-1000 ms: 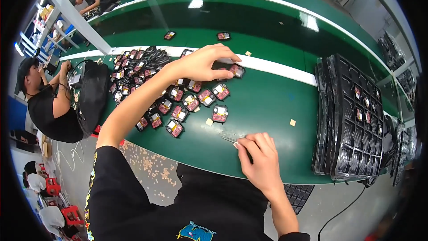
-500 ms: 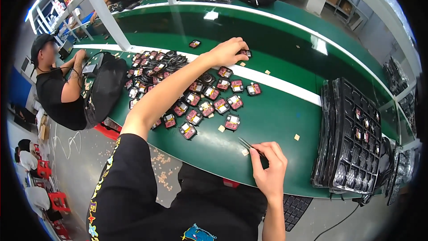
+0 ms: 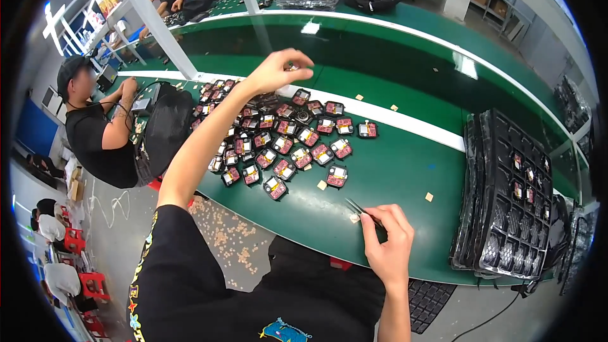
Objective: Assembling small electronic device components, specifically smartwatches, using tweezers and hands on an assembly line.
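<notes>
My left hand [image 3: 278,73] is stretched over the white rail at the belt's near edge. Its fingers are curved, with thumb and fingertips apart. A small dark module [image 3: 291,67] shows partly in that gap; the rest is hidden. Below the arm lie many black-framed modules with red boards [image 3: 284,169], spread loosely on the green worktable [image 3: 405,215]. My right hand [image 3: 387,240] rests low over the table, closed round a pair of metal tweezers [image 3: 356,206]. Their tips point up and left, just above a small pale square [image 3: 354,218].
A stack of black plastic trays [image 3: 506,196] stands at the right, a few modules in the top one. Behind the rail runs a green belt [image 3: 380,57]. At left a person in black [image 3: 98,133] sits beside a black bag [image 3: 166,130]. Pale scraps litter the floor.
My left hand has moved left, away from a module on the belt, and its fingers have parted. The right hand keeps its tweezers in nearly the same place. The whole view has shifted slightly.
</notes>
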Motion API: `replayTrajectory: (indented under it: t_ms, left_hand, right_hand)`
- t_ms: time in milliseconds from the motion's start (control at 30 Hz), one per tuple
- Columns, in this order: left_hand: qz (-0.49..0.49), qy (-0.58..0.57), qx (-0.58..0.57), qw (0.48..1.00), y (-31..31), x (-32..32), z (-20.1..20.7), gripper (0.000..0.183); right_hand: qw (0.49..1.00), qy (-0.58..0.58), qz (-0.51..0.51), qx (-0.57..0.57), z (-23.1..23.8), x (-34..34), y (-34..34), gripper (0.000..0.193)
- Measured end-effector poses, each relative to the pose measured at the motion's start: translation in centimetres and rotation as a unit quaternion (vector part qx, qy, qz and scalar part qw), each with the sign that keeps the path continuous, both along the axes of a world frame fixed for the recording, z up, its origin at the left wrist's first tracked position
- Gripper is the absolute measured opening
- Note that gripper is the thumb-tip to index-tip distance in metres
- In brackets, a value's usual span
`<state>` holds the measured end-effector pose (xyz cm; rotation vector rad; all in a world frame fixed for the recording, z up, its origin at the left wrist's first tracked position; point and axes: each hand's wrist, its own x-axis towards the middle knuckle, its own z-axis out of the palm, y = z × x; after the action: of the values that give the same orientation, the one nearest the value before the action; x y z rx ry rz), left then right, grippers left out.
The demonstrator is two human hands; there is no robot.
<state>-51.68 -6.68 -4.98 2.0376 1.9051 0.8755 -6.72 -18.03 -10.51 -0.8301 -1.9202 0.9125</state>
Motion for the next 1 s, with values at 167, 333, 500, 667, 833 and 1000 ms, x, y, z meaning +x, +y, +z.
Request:
replayTrajectory:
  t_ms: [167,333,500,667,833,1000]
  left_hand:
    - [0.111,0.150,-0.036,0.982,4.1,-2.3,-3.7,0.049]
    - [0.118,0.135,0.013,0.984,3.0,-3.6,-4.9,0.038]
    - [-0.064,0.040,0.189,0.979,-3.8,10.2,-1.6,0.034]
    - [-0.217,-0.029,0.061,0.974,-16.6,23.6,-3.0,0.037]
    - [-0.204,0.003,0.093,0.975,-17.1,27.9,-6.7,0.034]
    - [-0.145,0.064,0.127,0.979,-18.2,28.2,-6.6,0.042]
  right_hand:
    - [1.000,0.008,-0.015,-0.015,0.0,0.1,0.0,0.008]
    - [1.000,0.013,-0.007,-0.011,0.6,-0.4,-0.5,0.008]
    - [0.975,0.119,-0.112,-0.150,-0.6,0.8,-0.3,0.013]
    - [0.961,0.186,-0.141,-0.147,-1.3,1.0,0.2,0.017]
    - [0.950,0.206,-0.122,-0.203,-0.7,1.6,0.4,0.024]
    - [0.946,0.219,-0.060,-0.232,-1.1,3.2,0.4,0.022]
